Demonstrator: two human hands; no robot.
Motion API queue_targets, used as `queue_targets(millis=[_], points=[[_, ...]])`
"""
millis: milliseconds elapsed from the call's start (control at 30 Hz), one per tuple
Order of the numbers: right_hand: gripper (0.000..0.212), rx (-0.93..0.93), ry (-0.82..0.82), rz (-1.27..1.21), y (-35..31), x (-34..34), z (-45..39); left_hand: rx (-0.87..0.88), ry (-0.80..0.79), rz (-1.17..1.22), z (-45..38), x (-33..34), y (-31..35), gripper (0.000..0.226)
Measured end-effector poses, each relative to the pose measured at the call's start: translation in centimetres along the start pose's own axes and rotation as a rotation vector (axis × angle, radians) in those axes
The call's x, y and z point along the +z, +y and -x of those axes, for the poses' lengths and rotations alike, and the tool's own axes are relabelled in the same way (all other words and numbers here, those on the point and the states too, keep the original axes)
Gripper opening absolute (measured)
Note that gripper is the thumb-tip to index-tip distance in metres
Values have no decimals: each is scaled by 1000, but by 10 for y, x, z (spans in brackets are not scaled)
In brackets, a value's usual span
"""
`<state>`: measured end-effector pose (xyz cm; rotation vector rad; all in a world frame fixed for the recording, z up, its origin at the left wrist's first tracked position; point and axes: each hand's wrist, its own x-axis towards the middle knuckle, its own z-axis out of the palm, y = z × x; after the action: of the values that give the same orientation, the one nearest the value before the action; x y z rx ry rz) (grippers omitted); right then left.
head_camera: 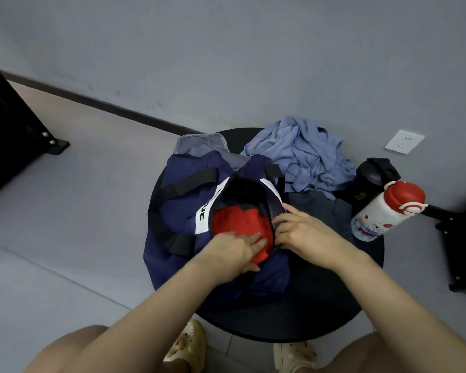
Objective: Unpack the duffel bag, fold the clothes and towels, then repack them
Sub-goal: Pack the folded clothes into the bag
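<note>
the one navy duffel bag point(183, 211) lies on the round black table point(361, 278), its long axis running near to far, mouth open upward. inside it sits one red garment point(237, 224). my left hand point(234, 249) presses flat on the red cloth, fingers straight and slightly spread. my right hand point(299, 230) pinches the bag's right rim. far right lies one crumpled light blue cloth point(301, 154); beside it stand two bottles, one black point(371, 179), one white with a red cap point(388, 208).

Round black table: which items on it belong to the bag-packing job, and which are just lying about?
Job: navy duffel bag, red garment inside it, crumpled light-blue cloth, dark grey garment.
Lying about: white bottle with red cap, black bottle.
</note>
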<state>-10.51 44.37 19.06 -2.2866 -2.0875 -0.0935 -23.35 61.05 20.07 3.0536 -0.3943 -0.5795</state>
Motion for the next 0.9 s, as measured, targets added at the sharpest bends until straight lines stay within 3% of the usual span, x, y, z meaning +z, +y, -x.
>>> queue_targets(millis=[67,233,567,700,733,767,900], points=[[29,25,50,-28,2,3,3,0,-42,32,-2,12,7,58],[9,58,67,-78,2,8,12,18,-120,179,-1,21,1,64],[20,111,-19,-125,9,14,15,-19,26,39,-15,41,6,52],[19,140,-51,-136,12,8,14,112,124,125,-15,29,12,54],[19,136,-46,-146,12,6,13,148,88,129,-13,24,14,54],[17,127,-38,-147,12,4,12,184,156,61,-12,23,15,50],[24,96,-20,-149,8,1,11,110,44,28,-16,26,15,42]])
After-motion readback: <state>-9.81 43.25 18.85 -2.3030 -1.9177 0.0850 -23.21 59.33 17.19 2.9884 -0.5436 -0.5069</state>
